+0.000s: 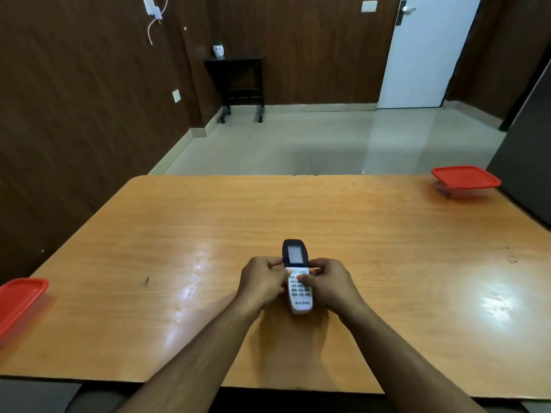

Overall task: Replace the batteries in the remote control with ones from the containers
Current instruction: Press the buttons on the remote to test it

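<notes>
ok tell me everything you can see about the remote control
The remote control is a slim, plastic-looking handset with a dark top section holding a grey screen and a white lower body with rows of small buttons and a dark brand mark near its bottom end. It faces button side up over the middle of the wooden table, screen end away from the person. The left hand and right hand grip its sides.

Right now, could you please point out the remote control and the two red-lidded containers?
remote control [295, 254]: head view, dark display end.
left container [21, 299]: head view, red lid.
right container [465, 176]: head view, red lid.
</notes>
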